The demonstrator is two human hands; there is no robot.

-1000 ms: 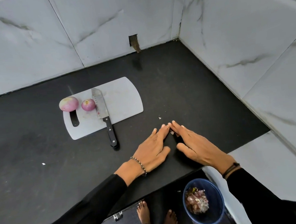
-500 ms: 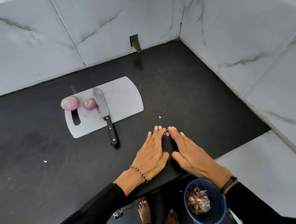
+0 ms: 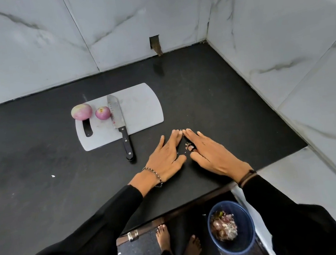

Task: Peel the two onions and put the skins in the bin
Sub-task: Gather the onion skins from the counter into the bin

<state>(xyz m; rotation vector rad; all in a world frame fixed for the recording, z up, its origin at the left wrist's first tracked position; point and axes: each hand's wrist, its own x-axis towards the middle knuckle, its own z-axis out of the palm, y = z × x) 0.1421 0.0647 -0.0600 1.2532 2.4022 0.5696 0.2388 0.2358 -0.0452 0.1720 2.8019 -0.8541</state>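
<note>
Down on the floor by the person's bare feet, a round blue plastic bin (image 3: pixel 231 228) holds a heap of purple and pale onion skins (image 3: pixel 224 226). Above it, on the black stone tabletop (image 3: pixel 42 186), the left hand (image 3: pixel 168 158) and right hand (image 3: pixel 211 153) lie flat, palms down, fingers extended and fingertips nearly touching, forming a wedge around a few small purple skin scraps (image 3: pixel 189 146) between them. Neither hand grips anything. Farther back, a black-handled steel knife (image 3: pixel 119 125) lies partly on a white plastic cutting board (image 3: pixel 139 109). A larger peeled pinkish onion (image 3: pixel 81 111) and a smaller peeled onion (image 3: pixel 102 112) sit at the board's far left, just left of the blade.
</note>
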